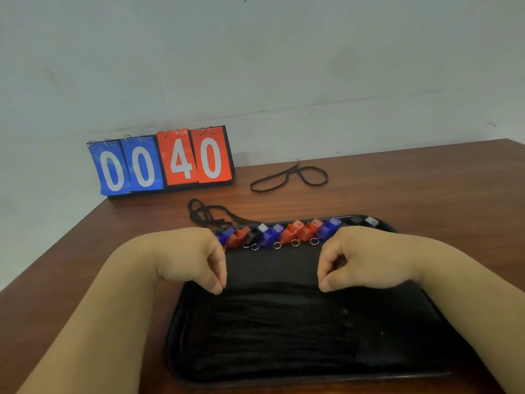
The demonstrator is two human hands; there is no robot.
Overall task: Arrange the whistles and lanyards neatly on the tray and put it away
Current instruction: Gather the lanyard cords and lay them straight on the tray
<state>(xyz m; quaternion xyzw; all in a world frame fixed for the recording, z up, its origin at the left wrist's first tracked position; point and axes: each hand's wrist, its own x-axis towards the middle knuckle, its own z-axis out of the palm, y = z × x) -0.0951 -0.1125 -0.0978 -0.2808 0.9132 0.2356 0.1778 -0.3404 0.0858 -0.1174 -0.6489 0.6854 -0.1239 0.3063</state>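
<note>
both hands sit low over the middle of the black tray (174, 331), which fills the lower centre of the frame on the brown table (426, 189). the left hand (193, 260) and right hand (366, 260) have their fingers curled down, thumb and forefinger tips closed together on the far strand of the laid lanyards (272, 314); the cord is black on black, so the exact grip is hard to read. the whistles (292, 231), blue, red and black with small metal rings, stand in a tight row along the tray's far edge. off the tray, a loose lanyard (295, 169) lies in the upper centre-right, and a bunched lanyard (204, 214) just beyond the tray's far left corner, below the scoreboard (162, 162)

the cords look light, limp and prone to tangling, so a pinch at both ends, pulled straight, should suit them best. the whistles are probably hard, light plastic that can roll or topple when nudged. the tray seems stiff; holding both short edges and keeping it level should keep the row in place
</note>
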